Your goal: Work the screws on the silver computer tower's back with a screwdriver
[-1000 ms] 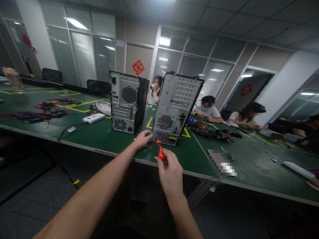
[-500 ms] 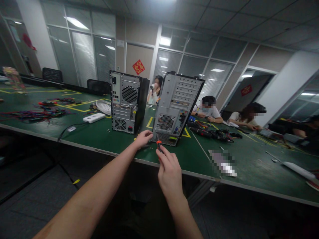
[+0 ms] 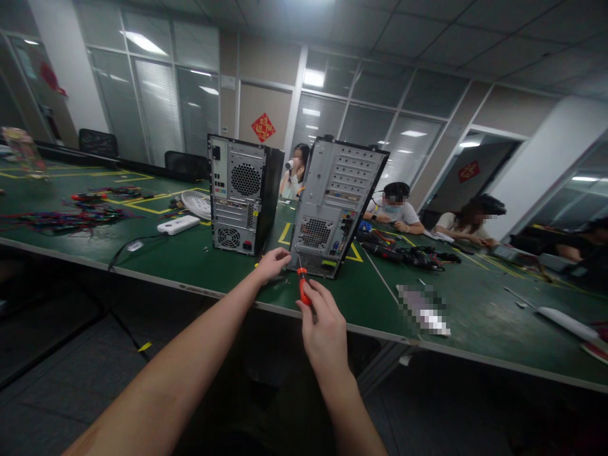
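Observation:
My right hand (image 3: 325, 326) is closed round an orange and black screwdriver (image 3: 304, 286). The shaft points up at the lower left of the right-hand computer case (image 3: 311, 190), which stands upright, tilted in view, with its rear panel towards me. Beside that lower left edge, my left hand (image 3: 273, 266) has its thumb and fingers pressed together near the shaft's tip. What they hold, if anything, is too small to make out. A second computer case (image 3: 237, 212) stands upright to the left, its rear panel also facing me.
On the green table (image 3: 190, 266), a white power strip (image 3: 178, 225) and tangled wires (image 3: 71, 218) lie left. Black cables (image 3: 408, 253) and a pixelated flat object (image 3: 424, 309) lie right. Several people sit across the table, one wearing a white shirt (image 3: 403, 218).
My right fingers have shifted on the screwdriver, and more of its orange handle shows. The left hand and both cases stay almost where they were.

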The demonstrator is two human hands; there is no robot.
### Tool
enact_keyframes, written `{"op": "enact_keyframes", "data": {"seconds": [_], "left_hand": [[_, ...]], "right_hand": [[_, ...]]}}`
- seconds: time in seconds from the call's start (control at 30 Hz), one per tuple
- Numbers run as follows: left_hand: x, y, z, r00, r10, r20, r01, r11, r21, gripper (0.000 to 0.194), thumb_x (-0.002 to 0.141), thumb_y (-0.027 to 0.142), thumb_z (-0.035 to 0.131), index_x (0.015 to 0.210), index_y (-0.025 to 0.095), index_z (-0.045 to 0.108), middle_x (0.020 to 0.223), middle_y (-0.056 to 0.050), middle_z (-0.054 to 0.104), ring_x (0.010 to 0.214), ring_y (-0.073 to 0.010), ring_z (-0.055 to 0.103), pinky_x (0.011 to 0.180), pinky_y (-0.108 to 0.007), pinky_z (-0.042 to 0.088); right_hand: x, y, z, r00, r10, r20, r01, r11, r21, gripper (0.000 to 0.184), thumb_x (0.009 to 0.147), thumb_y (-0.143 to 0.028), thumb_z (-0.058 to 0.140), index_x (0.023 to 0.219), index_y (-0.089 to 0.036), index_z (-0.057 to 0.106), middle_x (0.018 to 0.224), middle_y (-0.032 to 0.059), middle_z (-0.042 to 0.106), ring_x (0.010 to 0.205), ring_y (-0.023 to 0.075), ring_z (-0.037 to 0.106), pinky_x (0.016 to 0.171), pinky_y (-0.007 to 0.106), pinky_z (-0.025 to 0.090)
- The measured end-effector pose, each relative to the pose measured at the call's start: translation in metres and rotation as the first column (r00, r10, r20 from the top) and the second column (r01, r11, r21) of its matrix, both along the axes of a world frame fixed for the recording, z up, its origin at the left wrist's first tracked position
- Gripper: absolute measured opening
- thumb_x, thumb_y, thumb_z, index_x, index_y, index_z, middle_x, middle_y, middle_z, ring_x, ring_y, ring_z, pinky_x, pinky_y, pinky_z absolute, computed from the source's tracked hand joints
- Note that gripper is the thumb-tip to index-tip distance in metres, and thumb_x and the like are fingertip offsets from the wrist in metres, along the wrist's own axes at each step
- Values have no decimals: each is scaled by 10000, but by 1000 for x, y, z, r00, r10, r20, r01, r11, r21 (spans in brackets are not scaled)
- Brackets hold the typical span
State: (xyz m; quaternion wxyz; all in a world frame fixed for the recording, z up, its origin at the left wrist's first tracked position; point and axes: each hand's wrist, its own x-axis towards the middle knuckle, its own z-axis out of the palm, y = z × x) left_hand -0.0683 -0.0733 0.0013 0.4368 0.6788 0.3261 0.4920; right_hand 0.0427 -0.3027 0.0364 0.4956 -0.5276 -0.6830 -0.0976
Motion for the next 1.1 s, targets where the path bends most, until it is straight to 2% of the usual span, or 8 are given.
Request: {"op": "enact_keyframes", "data": {"seconds": [0.2, 0.33, 0.43, 0.57, 0.7, 0.87, 1.0, 1.1], "left_hand": [[0, 1, 0, 1000, -7, 2, 7, 1000, 10, 283, 790, 433, 706, 890, 169, 686, 864, -42, 704, 831, -187, 626, 800, -319, 508], [1, 2, -1, 1000, 0, -5, 0, 1000, 16, 279, 798, 430, 699, 892, 167, 690, 844, -34, 699, 834, -188, 626, 804, -319, 509], [1, 3, -3, 1000, 2, -4, -2, 1000, 10, 296, 798, 449, 698, 898, 170, 688, 829, -28, 693, 835, -191, 624, 784, -314, 511], [1, 4, -4, 1000, 0, 2, 0, 1000, 16, 306, 797, 459, 703, 899, 171, 687, 822, -29, 688, 830, -192, 620, 767, -312, 510], [1, 4, -4, 1000, 2, 2, -2, 1000, 13, 303, 799, 452, 700, 906, 169, 687, 830, -33, 687, 825, -191, 619, 768, -317, 509], [0, 2, -2, 1000, -5, -2, 5, 1000, 17, 295, 802, 442, 690, 908, 167, 683, 848, -40, 690, 837, -193, 617, 780, -321, 506], [0, 1, -1, 1000, -9, -5, 9, 1000, 24, 291, 802, 440, 692, 904, 168, 685, 851, -42, 694, 846, -198, 620, 778, -320, 507], [0, 2, -2, 1000, -7, -7, 8, 1000, 24, 290, 805, 438, 688, 909, 168, 688, 853, -42, 697, 848, -198, 624, 776, -318, 509]], "right_hand": [[1, -3, 4, 984, -23, 178, 27, 999, -21, 475, 966, -24, 432, 1288, -224, 718, 1408, 88, 663, 1066, 263, 631, 951, 467, 571], [-1, -1, 2, 998, -16, 63, 17, 1000, -22, 360, 984, -103, 536, 1295, -191, 695, 1354, 129, 672, 1173, 260, 647, 1023, 430, 554], [-3, 1, -1, 998, -21, -56, 19, 999, -25, 276, 967, -206, 655, 1239, -195, 699, 1244, 124, 698, 1130, 254, 681, 980, 392, 581], [-3, 2, -3, 994, -16, -106, 17, 1000, 6, 282, 975, -228, 648, 1252, -222, 698, 1219, 108, 702, 1106, 241, 692, 945, 367, 598], [-1, 0, 0, 999, -33, 5, 32, 999, 17, 370, 985, -118, 536, 1293, -224, 711, 1314, 120, 675, 1167, 250, 651, 1004, 407, 566], [0, -5, 6, 979, -40, 202, 48, 998, -37, 526, 934, 2, 419, 1301, -220, 724, 1407, 94, 651, 1043, 273, 576, 942, 486, 566], [-1, -6, 7, 975, -11, 221, 27, 997, -73, 575, 931, 9, 402, 1389, -221, 663, 1465, 102, 606, 1090, 281, 567, 972, 509, 558], [-1, -5, 5, 987, -1, 160, 11, 998, -64, 526, 963, -31, 425, 1404, -217, 644, 1446, 125, 605, 1196, 280, 593, 1030, 494, 545]]}}
